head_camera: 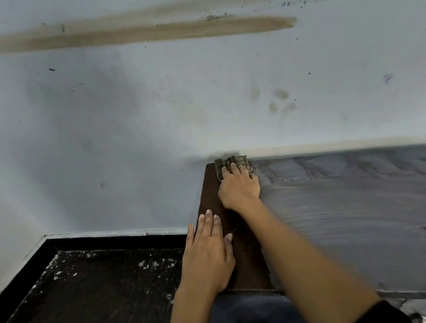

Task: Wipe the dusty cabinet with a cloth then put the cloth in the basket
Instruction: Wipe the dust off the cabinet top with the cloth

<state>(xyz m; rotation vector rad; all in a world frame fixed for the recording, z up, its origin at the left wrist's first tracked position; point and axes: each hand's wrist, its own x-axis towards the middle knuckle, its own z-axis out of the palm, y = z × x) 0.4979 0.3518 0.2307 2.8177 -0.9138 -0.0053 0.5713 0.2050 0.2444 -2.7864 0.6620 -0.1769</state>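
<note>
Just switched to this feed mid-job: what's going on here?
A person is wiping a dusty cabinet top. The right hand presses a checked cloth at the far left corner by the wall. The left hand rests flat on the near left edge. A dark strip along the left looks wiped; the rest is grey with dust. No basket is in view.
</note>
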